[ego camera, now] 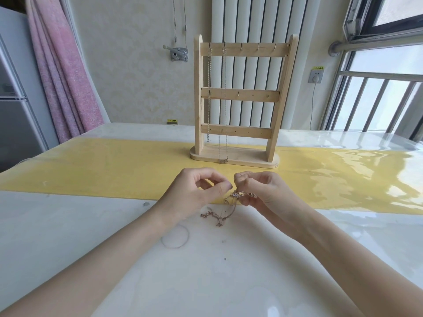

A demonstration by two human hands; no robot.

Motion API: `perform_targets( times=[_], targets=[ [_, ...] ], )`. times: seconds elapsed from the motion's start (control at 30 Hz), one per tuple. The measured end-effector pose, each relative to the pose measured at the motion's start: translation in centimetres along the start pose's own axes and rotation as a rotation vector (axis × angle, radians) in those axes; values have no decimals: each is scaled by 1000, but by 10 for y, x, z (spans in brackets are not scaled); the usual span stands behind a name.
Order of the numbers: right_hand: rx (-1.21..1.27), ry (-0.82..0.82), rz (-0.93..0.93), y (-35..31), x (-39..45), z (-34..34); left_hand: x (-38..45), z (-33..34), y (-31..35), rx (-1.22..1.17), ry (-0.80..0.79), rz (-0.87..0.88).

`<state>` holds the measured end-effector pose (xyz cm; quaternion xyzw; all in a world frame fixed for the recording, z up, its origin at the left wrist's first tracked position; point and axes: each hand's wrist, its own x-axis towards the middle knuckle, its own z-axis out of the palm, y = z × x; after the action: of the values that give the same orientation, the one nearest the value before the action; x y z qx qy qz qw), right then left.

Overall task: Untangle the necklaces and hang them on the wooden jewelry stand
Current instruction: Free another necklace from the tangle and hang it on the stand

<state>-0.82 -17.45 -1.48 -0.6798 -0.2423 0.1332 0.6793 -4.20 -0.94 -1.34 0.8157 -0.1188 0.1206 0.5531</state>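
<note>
A tangle of rose-gold necklaces point(219, 213) lies on the white table just below my hands, with a strand rising to them. My right hand point(258, 193) pinches the upper part of the tangle, where a sparkly pendant shows. My left hand point(199, 193) is curled beside it, thumb and forefinger pinching a thin strand of the same chain. Behind them stands the wooden jewelry stand point(240, 94) on the yellow runner. Two necklaces point(223, 124) hang from its top-left hooks; the other hooks are bare.
A thin ring-shaped loop point(176, 236) lies on the table under my left wrist. The yellow runner point(103, 168) crosses the table. A radiator, a pink curtain point(64, 72) and a window with bars stand behind the table.
</note>
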Motion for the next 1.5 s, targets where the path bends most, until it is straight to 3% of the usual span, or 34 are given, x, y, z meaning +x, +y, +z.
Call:
perform_targets(
  times=[0.37,0.63,0.9,1.13,1.5],
  targets=[
    [-44,-3,4,1,0,0,-2,6,1,-4,-41,9],
    [-27,5,21,2,0,1,-3,8,-1,313,97,319],
    [-37,-15,33,6,1,-1,-4,7,-1,420,136,450],
    [-19,-20,48,1,1,-2,-4,7,-2,236,72,289],
    [147,46,97,-2,3,-2,-3,5,-2,232,114,320]
  ],
)
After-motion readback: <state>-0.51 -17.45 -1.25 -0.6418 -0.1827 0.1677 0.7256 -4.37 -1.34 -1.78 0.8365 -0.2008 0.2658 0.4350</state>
